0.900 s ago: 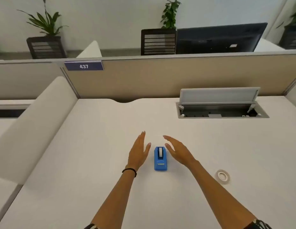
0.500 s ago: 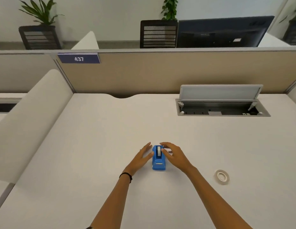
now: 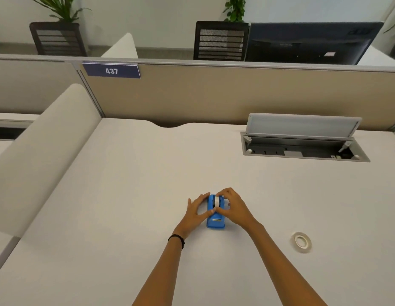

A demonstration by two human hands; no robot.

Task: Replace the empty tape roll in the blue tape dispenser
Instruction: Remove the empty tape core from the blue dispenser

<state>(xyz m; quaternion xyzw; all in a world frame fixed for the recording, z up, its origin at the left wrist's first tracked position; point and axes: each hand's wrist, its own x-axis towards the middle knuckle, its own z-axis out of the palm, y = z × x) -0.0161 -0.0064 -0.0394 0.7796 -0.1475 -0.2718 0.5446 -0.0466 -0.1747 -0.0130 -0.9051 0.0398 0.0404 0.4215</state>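
Note:
The blue tape dispenser stands on the white desk in front of me, its cutter end toward me. A white roll sits in its top slot. My left hand presses against the dispenser's left side, thumb on its top. My right hand wraps the right side, with thumb and fingertips pinching the white roll from front and back. A separate roll of tape lies flat on the desk to the right, apart from both hands.
An open cable hatch with a raised lid is set into the desk at the back right. A beige partition with a "437" label closes the far edge. A padded divider runs along the left.
Both hands came down from hovering beside the dispenser and closed onto it. The right fingers now pinch the white roll in the slot.

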